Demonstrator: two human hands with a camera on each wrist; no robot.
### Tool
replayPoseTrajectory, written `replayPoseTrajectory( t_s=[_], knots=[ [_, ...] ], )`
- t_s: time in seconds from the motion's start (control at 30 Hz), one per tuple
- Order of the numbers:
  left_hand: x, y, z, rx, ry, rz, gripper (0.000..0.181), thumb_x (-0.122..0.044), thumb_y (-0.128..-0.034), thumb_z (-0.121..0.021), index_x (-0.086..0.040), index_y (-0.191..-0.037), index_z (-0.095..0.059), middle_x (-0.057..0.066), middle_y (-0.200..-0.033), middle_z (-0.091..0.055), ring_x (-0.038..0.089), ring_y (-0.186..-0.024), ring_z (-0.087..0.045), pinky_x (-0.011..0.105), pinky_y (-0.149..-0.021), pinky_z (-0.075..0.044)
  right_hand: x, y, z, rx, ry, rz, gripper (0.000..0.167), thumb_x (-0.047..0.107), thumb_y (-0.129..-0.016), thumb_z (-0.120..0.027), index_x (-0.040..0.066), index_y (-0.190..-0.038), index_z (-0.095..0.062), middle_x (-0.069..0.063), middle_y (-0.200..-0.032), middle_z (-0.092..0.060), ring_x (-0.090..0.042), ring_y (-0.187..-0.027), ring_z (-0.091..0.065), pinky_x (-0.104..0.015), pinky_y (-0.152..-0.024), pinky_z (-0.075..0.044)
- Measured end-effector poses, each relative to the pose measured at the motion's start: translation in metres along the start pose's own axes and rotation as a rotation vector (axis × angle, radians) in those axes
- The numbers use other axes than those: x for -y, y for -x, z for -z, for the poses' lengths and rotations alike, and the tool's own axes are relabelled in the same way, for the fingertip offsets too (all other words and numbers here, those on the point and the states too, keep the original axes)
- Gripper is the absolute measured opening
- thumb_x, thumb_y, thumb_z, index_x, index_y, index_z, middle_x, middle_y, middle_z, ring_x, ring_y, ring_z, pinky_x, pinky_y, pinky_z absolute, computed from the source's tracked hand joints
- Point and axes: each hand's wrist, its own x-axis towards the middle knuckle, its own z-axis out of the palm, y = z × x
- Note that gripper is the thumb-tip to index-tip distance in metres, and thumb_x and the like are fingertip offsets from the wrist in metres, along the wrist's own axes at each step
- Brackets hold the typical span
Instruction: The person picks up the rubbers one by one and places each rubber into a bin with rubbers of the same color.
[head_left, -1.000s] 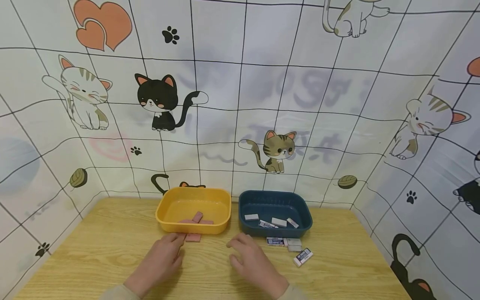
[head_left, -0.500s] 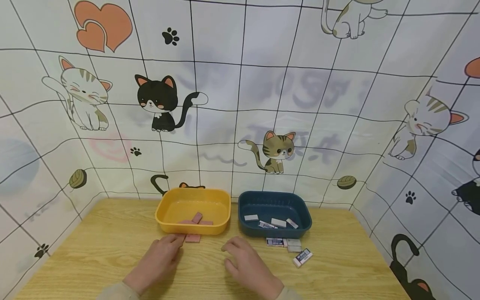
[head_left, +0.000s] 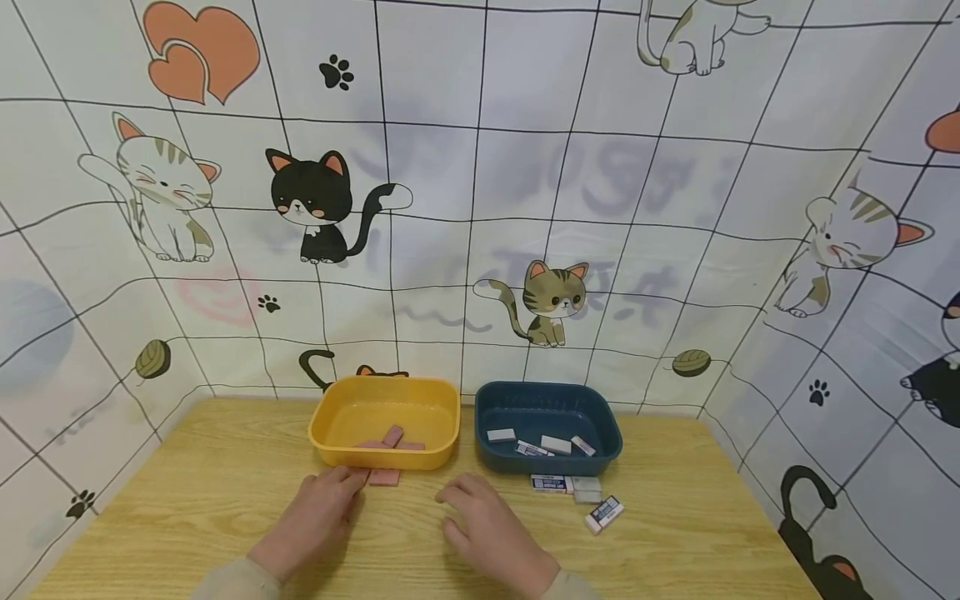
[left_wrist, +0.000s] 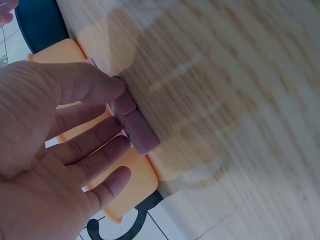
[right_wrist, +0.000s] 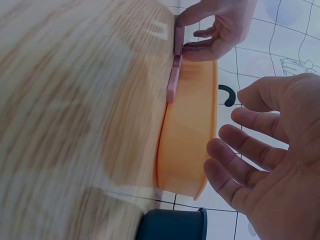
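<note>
In the head view my left hand (head_left: 318, 508) is at the front edge of the yellow bin (head_left: 431, 457), beside a pink eraser (head_left: 385, 477) on the table. Seen from the left wrist, its thumb and fingers pinch around a pink eraser (left_wrist: 141, 131), with another pink eraser (left_wrist: 124, 104) against it. The right wrist view also has a pink eraser (right_wrist: 179, 40) between the left fingertips. My right hand (head_left: 491, 529) hovers over the table with relaxed fingers and holds nothing. Several pink erasers (head_left: 393, 435) lie inside the yellow bin.
A dark blue bin (head_left: 551, 463) stands to the right with several white erasers (head_left: 556, 444) in it. In front lie a sleeved eraser (head_left: 551, 483), plain white ones (head_left: 587, 490) and a tilted sleeved eraser (head_left: 604, 515). Behind hangs a cat-print curtain (head_left: 435, 167).
The right hand has drifted slightly left. The left hand stays by the pink erasers, and the bins and erasers keep their places.
</note>
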Motion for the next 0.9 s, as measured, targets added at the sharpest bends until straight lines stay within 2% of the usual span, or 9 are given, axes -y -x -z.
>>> replayPoseTrajectory(
  t_s=[0.23, 0.3, 0.4, 0.47, 0.6, 0.63, 0.7, 0.77, 0.9],
  knots=[
    [0.002, -0.002, -0.002, -0.030, 0.002, -0.027, 0.041, -0.001, -0.0812, -0.080, -0.012, -0.120, -0.073, -0.001, -0.102, -0.069, 0.021, -0.090, -0.064, 0.036, -0.063, -0.048, 0.004, -0.005, -0.003, 0.013, -0.001, -0.001, 0.020, 0.007, -0.093, -0.068, 0.007, -0.112, -0.072, 0.000, -0.109, -0.065, -0.014, -0.103, -0.060, -0.030, -0.092, -0.054],
    [0.004, -0.003, -0.003, -0.055, 0.011, -0.059, 0.043, 0.001, -0.0777, -0.080, -0.012, -0.118, -0.073, 0.001, -0.104, -0.070, 0.021, -0.091, -0.065, 0.038, -0.064, -0.050, 0.004, -0.006, -0.004, 0.012, 0.004, 0.006, 0.019, 0.007, -0.092, -0.068, 0.007, -0.111, -0.072, 0.000, -0.109, -0.065, -0.013, -0.102, -0.060, -0.029, -0.092, -0.054],
    [0.004, -0.006, -0.002, -0.112, 0.015, -0.126, 0.036, 0.006, -0.0704, -0.080, -0.009, -0.102, -0.072, 0.001, -0.095, -0.066, 0.020, -0.083, -0.062, 0.038, -0.065, -0.051, 0.005, -0.007, -0.005, 0.014, 0.006, 0.012, 0.018, 0.007, -0.092, -0.069, 0.008, -0.110, -0.072, 0.000, -0.108, -0.065, -0.013, -0.101, -0.060, -0.028, -0.091, -0.054],
    [0.003, -0.009, 0.001, -0.165, 0.029, -0.188, 0.034, 0.010, -0.0650, -0.080, -0.007, -0.093, -0.071, 0.004, -0.104, -0.070, 0.019, -0.078, -0.059, 0.036, -0.064, -0.052, 0.005, -0.008, -0.005, 0.015, 0.006, 0.014, 0.018, 0.007, -0.092, -0.069, 0.008, -0.110, -0.072, 0.001, -0.108, -0.065, -0.013, -0.101, -0.060, -0.028, -0.090, -0.054],
    [-0.004, -0.015, 0.015, -0.203, 0.071, -0.249, 0.042, 0.016, -0.0632, -0.078, -0.004, -0.100, -0.073, 0.008, -0.126, -0.070, 0.018, -0.079, -0.058, 0.032, -0.069, -0.054, 0.005, -0.010, -0.005, 0.037, -0.003, -0.003, 0.018, 0.009, -0.093, -0.068, 0.009, -0.111, -0.072, 0.001, -0.109, -0.065, -0.012, -0.101, -0.061, -0.028, -0.091, -0.054],
    [-0.005, -0.017, 0.019, -0.196, 0.071, -0.250, 0.049, 0.016, -0.0636, -0.078, -0.003, -0.109, -0.073, 0.008, -0.130, -0.069, 0.016, -0.079, -0.057, 0.031, -0.069, -0.054, 0.005, -0.010, -0.005, 0.042, -0.005, -0.008, 0.018, 0.009, -0.094, -0.068, 0.009, -0.111, -0.072, 0.001, -0.109, -0.066, -0.012, -0.101, -0.061, -0.028, -0.091, -0.054],
    [-0.006, -0.019, 0.026, -0.169, 0.065, -0.224, 0.057, 0.014, -0.0646, -0.080, -0.005, -0.118, -0.072, 0.006, -0.109, -0.071, 0.013, -0.077, -0.052, 0.028, -0.067, -0.051, 0.005, -0.011, -0.006, 0.050, -0.008, -0.009, 0.018, 0.009, -0.094, -0.068, 0.009, -0.112, -0.072, 0.001, -0.109, -0.066, -0.012, -0.102, -0.061, -0.028, -0.092, -0.054],
    [-0.005, -0.022, 0.031, -0.137, 0.054, -0.182, 0.044, 0.008, -0.0648, -0.084, -0.006, -0.104, -0.072, 0.000, -0.085, -0.060, 0.010, -0.071, -0.044, 0.025, -0.062, -0.045, 0.005, -0.012, -0.006, 0.055, -0.007, -0.010, 0.019, 0.010, -0.094, -0.068, 0.009, -0.112, -0.072, 0.001, -0.110, -0.065, -0.012, -0.102, -0.060, -0.028, -0.092, -0.054],
    [-0.004, -0.030, 0.042, -0.038, 0.078, -0.079, 0.032, 0.000, -0.0710, -0.086, -0.012, -0.081, -0.058, -0.006, -0.078, -0.041, 0.007, -0.068, -0.040, 0.022, -0.060, -0.042, 0.006, -0.014, -0.006, 0.062, -0.007, -0.017, 0.020, 0.011, -0.095, -0.067, 0.009, -0.114, -0.072, 0.001, -0.112, -0.066, -0.012, -0.103, -0.061, -0.028, -0.093, -0.054]
  ],
)
